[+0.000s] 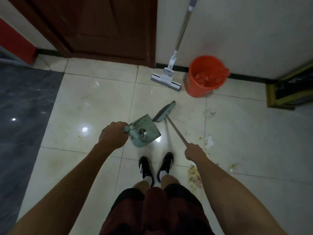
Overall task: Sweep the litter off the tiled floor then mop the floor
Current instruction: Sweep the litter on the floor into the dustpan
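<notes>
— While the left hand [113,135] grips the handle of the green dustpan [147,129] and the right hand [194,152] is curled round the broom's metal handle [176,129], where is the litter?

— Most of it lies on the far side of the broom from the dustpan: a heap of food scraps [194,176] near the right shoe [166,162], a white crumpled bit [210,140] and yellow crumbs beyond the right hand, and one more scrap [212,111] nearer the orange bucket [205,76]. A few specks [82,135] sit on the dustpan's other side.

— So how should the sweep go?

— I'd judge short, low strokes best, drawing the broom head [164,112] from the scattered bits toward the heap, then setting the dustpan's lip flat on the tile so nothing slides under. The scraps look damp, so flicking may smear them.

— Room to move?

— Open tiled floor [101,102] lies ahead of the dustpan as far as the brown door [108,26]. Past the broom head stands the bucket with the squeegee mop [166,78] leaning on the wall just beside it; a wide swing could knock either. A dark framed object [288,92] closes off the corner beyond the bucket.
</notes>
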`<state>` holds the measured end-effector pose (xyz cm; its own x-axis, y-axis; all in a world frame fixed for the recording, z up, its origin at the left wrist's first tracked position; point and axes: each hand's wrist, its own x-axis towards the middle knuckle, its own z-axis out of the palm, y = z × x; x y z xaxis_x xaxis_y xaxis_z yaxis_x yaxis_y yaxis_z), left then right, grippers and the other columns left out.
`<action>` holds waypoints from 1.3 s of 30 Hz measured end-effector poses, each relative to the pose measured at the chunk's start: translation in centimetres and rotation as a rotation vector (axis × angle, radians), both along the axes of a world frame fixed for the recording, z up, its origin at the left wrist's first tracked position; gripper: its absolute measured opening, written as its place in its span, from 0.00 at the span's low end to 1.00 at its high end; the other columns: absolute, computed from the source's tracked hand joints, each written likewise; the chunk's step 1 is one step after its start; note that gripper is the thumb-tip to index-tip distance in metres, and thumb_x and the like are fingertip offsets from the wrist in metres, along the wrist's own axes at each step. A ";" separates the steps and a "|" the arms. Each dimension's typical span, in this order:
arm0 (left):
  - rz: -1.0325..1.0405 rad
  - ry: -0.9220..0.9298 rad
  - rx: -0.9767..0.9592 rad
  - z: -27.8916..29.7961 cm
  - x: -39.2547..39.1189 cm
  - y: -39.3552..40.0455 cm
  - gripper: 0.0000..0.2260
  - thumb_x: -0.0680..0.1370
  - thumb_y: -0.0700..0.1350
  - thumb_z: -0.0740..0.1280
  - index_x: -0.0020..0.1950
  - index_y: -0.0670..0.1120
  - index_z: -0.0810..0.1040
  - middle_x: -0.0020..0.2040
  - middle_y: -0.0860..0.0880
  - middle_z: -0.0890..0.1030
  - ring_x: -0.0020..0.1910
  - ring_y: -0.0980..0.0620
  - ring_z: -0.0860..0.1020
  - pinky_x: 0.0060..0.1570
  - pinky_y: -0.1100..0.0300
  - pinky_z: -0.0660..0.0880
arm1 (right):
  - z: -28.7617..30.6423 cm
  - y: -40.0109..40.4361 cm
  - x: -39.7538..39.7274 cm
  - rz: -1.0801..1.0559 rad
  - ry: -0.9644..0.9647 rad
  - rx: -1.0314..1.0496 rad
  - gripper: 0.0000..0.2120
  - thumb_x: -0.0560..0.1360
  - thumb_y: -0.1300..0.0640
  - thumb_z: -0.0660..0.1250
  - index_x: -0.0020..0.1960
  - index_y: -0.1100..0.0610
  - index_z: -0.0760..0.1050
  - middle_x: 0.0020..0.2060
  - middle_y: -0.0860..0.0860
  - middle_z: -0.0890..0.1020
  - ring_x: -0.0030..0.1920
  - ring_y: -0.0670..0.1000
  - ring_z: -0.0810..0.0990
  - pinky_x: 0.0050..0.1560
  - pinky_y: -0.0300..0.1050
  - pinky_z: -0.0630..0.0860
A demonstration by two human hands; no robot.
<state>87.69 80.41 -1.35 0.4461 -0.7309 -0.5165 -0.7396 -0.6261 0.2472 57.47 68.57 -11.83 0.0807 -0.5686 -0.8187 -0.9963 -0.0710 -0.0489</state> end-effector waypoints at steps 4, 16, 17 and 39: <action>-0.055 0.019 -0.009 0.0 -2.1 -0.3 0.05 0.77 0.44 0.66 0.46 0.49 0.82 0.40 0.48 0.81 0.40 0.45 0.81 0.43 0.51 0.82 | 0.6 2.9 -4.3 -0.074 -0.001 -0.018 0.15 0.79 0.62 0.58 0.65 0.62 0.73 0.56 0.57 0.80 0.56 0.57 0.81 0.52 0.46 0.78; -0.289 -0.028 -0.017 -0.3 -15.4 -1.5 0.05 0.75 0.46 0.67 0.48 0.52 0.82 0.45 0.45 0.83 0.44 0.40 0.81 0.44 0.53 0.79 | 2.8 11.8 -18.5 -0.289 0.097 -0.121 0.16 0.81 0.58 0.56 0.65 0.57 0.76 0.57 0.54 0.82 0.57 0.56 0.82 0.53 0.48 0.78; -0.307 -0.035 -0.019 -0.3 -16.5 -1.4 0.05 0.75 0.46 0.67 0.48 0.52 0.82 0.45 0.45 0.83 0.45 0.40 0.81 0.44 0.52 0.79 | 3.1 12.4 -19.8 -0.298 0.112 -0.130 0.16 0.81 0.58 0.56 0.64 0.57 0.77 0.56 0.54 0.82 0.56 0.56 0.83 0.51 0.47 0.77; -0.539 -0.066 -0.100 1.8 -28.9 -7.0 0.08 0.76 0.46 0.68 0.53 0.52 0.83 0.46 0.45 0.84 0.43 0.42 0.81 0.45 0.50 0.82 | 5.6 13.0 -28.2 -0.498 0.067 -0.276 0.15 0.79 0.60 0.60 0.63 0.55 0.77 0.55 0.53 0.83 0.54 0.55 0.83 0.51 0.46 0.78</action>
